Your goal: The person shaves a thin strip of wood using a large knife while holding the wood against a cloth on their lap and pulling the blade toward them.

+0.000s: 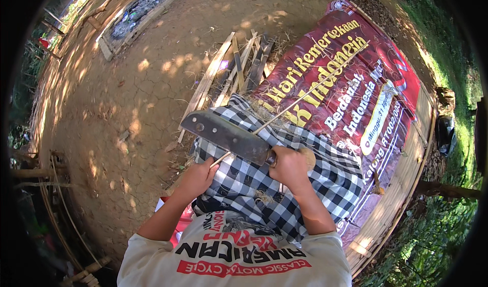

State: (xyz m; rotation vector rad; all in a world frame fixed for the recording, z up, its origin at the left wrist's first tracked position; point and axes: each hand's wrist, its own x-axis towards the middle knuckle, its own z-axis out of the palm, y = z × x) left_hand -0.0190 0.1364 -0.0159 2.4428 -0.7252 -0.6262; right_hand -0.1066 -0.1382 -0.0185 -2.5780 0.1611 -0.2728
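White shirt cloth [234, 256] with red and black lettering fills the bottom edge, nearest the lens, and above it a black-and-white checked cloth [284, 180] lies over the person's lap. Left of that, the left hand [195, 178] has its fingers [209, 167] closed around the near end of a thin bamboo strip [305, 96], which runs up and to the right, away from the fingers, across the checked cloth and over a dark red printed banner [356, 63]. Just right of the left fingers, a broad dark cleaver blade [223, 132] lies across the strip. The right hand [290, 167] has its fingers wrapped tight around the cleaver's handle. Beyond the blade tip, split bamboo slats [239, 68] lie on cracked bare earth [127, 94].
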